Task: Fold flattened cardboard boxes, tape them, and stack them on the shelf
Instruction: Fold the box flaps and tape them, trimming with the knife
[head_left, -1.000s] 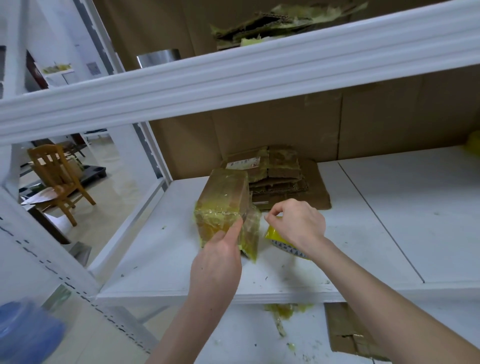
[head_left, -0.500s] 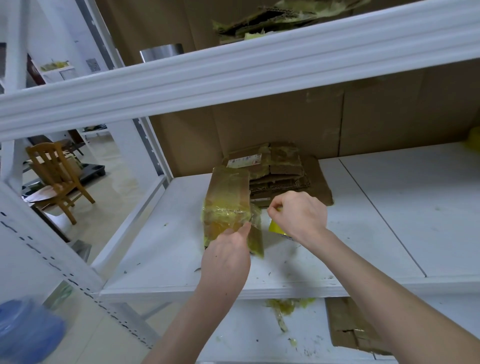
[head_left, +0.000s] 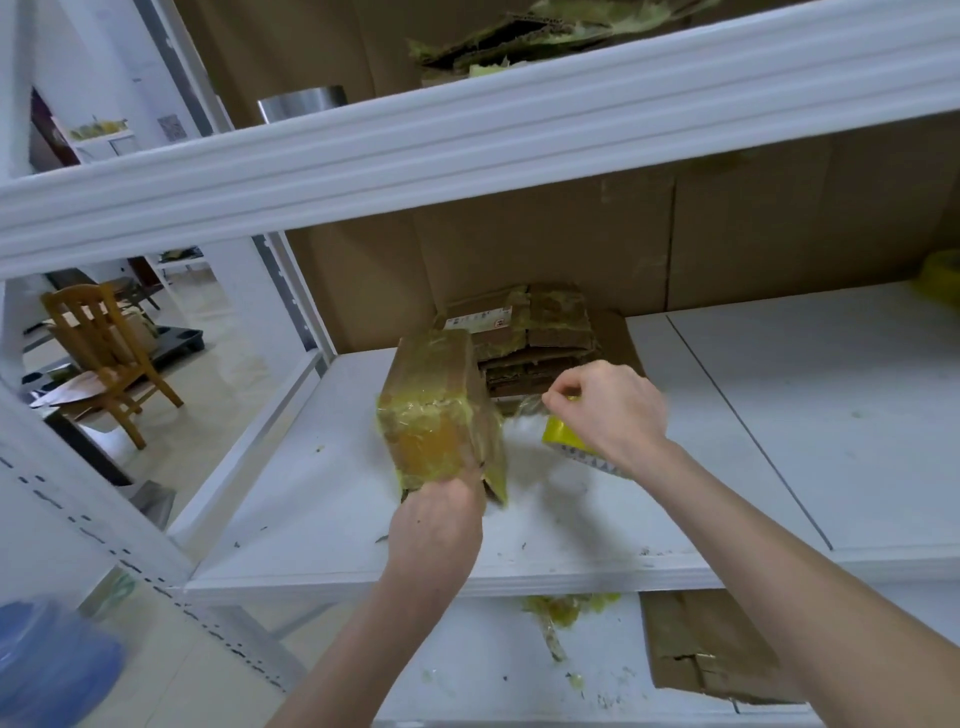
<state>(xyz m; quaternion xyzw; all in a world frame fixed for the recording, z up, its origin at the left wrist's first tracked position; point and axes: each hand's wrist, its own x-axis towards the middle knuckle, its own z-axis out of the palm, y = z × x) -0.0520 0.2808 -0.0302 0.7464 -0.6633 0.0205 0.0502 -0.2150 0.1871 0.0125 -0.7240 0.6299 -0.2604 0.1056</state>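
Note:
A small folded cardboard box (head_left: 431, 400), covered in yellowish tape, stands on the white shelf (head_left: 332, 499). My left hand (head_left: 436, 525) holds its near bottom end, with fingers hidden behind the box's loose flap. My right hand (head_left: 608, 415) grips a yellow tape roll (head_left: 558, 434) just right of the box. A stretch of clear tape (head_left: 519, 421) runs from the roll to the box's right side. Behind the box lies a pile of flattened cardboard boxes (head_left: 530, 332).
A white shelf beam (head_left: 467, 135) crosses overhead. Brown cardboard backs the shelf. The lower shelf holds tape scraps (head_left: 566, 608) and a flat cardboard piece (head_left: 706, 644). A wooden chair (head_left: 104, 358) stands on the floor at left. Something blue (head_left: 47, 670) is at bottom left.
My right hand has pulled the tape roll away to the right of the box, drawing out tape. My left hand has slid down to the box's near bottom end.

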